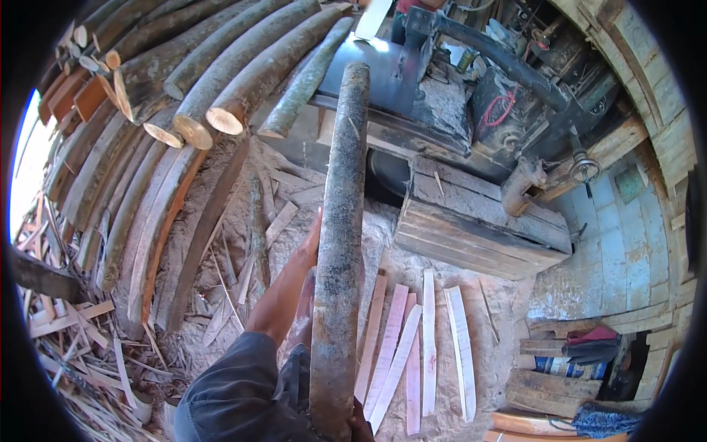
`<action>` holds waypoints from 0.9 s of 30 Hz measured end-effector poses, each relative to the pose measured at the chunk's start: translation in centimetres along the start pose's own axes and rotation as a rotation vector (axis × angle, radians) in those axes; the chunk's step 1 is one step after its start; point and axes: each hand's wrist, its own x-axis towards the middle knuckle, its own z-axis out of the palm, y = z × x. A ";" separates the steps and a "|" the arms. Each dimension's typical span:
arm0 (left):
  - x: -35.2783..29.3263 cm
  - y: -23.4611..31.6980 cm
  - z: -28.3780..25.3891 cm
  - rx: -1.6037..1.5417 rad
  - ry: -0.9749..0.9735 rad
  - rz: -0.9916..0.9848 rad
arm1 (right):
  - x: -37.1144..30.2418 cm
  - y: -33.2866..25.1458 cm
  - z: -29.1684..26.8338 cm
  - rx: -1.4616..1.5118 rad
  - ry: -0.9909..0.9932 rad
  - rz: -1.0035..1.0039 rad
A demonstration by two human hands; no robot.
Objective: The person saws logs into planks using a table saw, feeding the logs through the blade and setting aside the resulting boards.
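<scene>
A long, grey-barked log [340,236] stretches away from me up the middle of the view, its far end over the dark metal table of a machine [379,74]. My left hand [312,241] grips the log from its left side near mid-length; the log hides part of the fingers. At the near end, my right hand [359,425] holds the log low on its right side, mostly hidden behind it. A pale board [373,20] rises at the far edge of the metal table.
Stacked logs [243,96] fill the left, with scrap strips [81,324] below. Sawn pale strips [459,353] lie on the dusty floor to the right. A wooden box [479,221] stands under machine parts [515,125]. Part of another person [403,7] shows at the top.
</scene>
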 end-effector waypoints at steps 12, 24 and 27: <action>-11.3 10.0 -0.2 0.253 0.255 0.161 | 38.1 -12.8 12.2 -0.154 0.141 0.288; 10.5 31.9 -4.2 0.614 0.514 0.586 | 69.6 -23.1 22.2 -0.165 0.155 0.114; 12.6 33.1 -4.9 0.622 0.550 0.611 | 72.1 -23.9 22.4 -0.164 0.172 0.124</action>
